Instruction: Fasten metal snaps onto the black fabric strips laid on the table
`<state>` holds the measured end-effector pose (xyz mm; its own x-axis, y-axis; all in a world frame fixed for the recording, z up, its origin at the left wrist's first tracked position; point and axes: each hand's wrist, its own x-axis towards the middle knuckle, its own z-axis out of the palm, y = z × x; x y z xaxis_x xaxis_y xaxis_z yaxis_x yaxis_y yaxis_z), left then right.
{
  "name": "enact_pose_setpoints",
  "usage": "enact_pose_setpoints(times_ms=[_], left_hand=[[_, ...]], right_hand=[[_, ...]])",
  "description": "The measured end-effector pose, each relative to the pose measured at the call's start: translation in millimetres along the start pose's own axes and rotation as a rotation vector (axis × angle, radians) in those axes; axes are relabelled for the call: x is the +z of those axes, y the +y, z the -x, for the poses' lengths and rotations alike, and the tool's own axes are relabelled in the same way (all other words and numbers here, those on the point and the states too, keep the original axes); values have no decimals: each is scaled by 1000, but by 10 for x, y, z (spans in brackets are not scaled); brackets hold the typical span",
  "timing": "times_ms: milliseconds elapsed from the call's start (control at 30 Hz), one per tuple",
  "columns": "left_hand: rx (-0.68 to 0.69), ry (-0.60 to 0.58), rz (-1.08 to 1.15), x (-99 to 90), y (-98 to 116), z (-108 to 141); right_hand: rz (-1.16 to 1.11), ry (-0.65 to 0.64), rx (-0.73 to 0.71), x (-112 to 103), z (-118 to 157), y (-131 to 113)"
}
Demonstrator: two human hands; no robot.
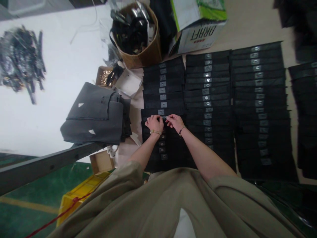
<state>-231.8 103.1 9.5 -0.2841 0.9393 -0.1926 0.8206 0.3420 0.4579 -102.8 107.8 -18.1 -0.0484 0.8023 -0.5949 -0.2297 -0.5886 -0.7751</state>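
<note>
My left hand (155,123) rests palm down on the left column of overlapping black fabric strips (163,89), its fingers bent and spread, with the tips by a small grey label. My right hand (174,122) is just to the right, thumb and fingertips pinched on the small grey label (166,117). That label lies between the two hands and is partly covered by the fingers. Similar grey labels run down the middle of the strips above and below the hands. The middle column (208,96) shows labels with white marks.
More black strips form a right column (260,96). On the left sit a stack of dark grey fabric (96,115), a small box of brass-coloured parts (106,76) and a white tray (128,83). A cardboard container (141,59) and a printed carton (198,36) stand behind.
</note>
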Motion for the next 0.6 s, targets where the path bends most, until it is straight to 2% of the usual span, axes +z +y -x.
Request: enact_pose_setpoints(times_ms=[133,200,300,367,467,600], left_hand=[[92,5,-53,-67,-39,-23],[275,-39,-24,-104,-93,-33],[544,-203,12,-134,-192,-87],[572,-257,9,-133,-237,-151],[574,-278,15,-117,-248,-265],[506,-213,10,-107,-204,-423]], right_hand=[[14,0,-3,8,13,-17],[21,-2,-1,9,19,-25],[34,-16,1,5,25,-31],[33,-27,6,2,24,-34],[12,-26,22,1,13,-45],[-40,1,56,4,-7,-81]])
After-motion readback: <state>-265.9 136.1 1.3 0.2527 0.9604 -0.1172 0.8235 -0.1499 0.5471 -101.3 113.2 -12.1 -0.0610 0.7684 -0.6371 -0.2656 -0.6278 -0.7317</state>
